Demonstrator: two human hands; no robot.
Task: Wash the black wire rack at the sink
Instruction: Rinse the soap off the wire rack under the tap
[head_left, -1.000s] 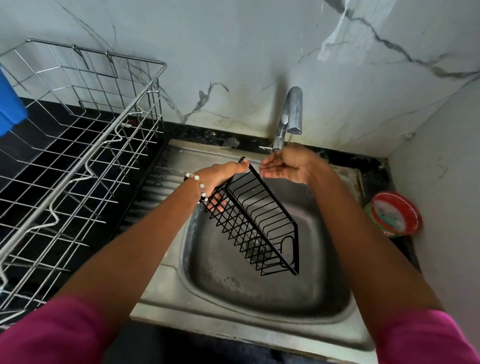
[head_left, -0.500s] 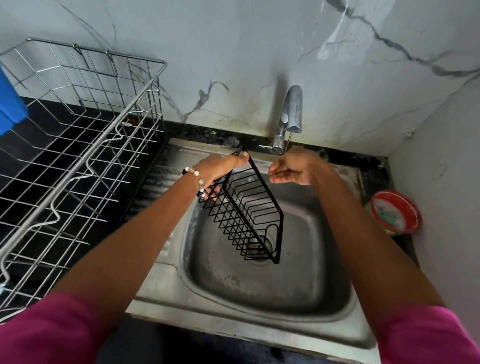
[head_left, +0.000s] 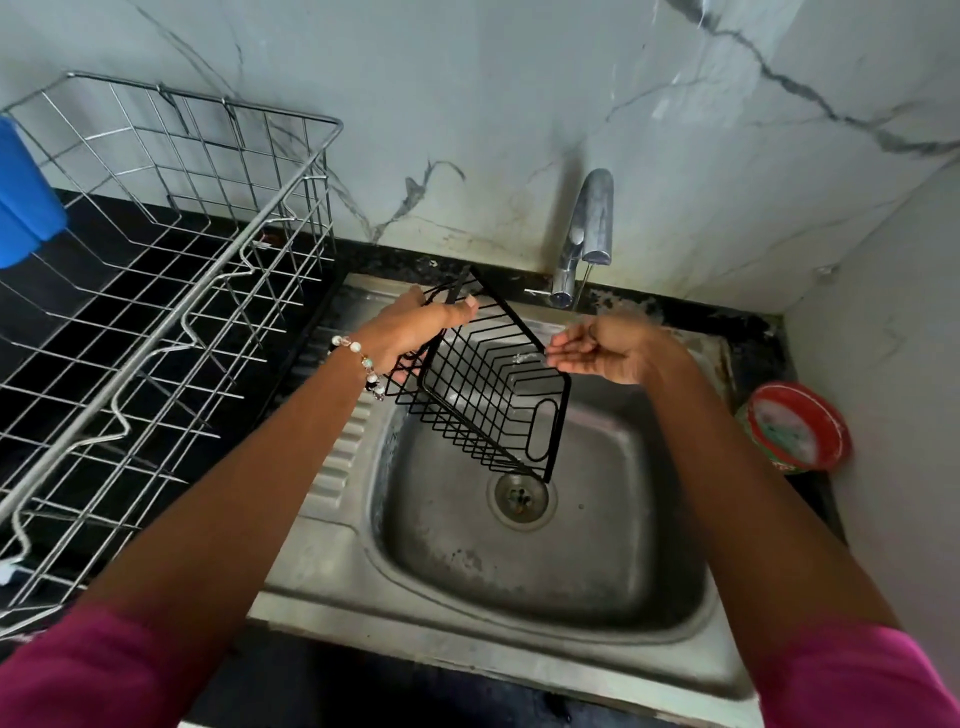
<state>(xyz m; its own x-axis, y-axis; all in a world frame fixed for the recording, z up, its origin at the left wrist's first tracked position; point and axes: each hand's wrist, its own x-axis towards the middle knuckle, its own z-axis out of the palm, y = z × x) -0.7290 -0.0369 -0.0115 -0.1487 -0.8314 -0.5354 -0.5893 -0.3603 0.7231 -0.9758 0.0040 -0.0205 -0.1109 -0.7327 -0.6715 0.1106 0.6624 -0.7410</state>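
Note:
My left hand (head_left: 415, 332) grips the upper end of the black wire rack (head_left: 493, 395), which hangs tilted over the steel sink basin (head_left: 519, 571), its low end above the drain (head_left: 521, 498). The rack's open side faces the right. My right hand (head_left: 608, 351) is cupped just right of the rack's top edge, fingers relaxed, below the tap (head_left: 584, 239). A thin stream of water falls from the spout onto that hand, and drops splash at the rack's rim.
A large silver wire dish rack (head_left: 156, 291) stands on the black counter left of the sink, with a blue object (head_left: 23, 197) at its far left. A red round container (head_left: 797, 428) sits right of the sink by the wall corner.
The rack has swung so its open side faces right and its low end sits above the drain. My right hand has come off the rack and moved right under the water stream.

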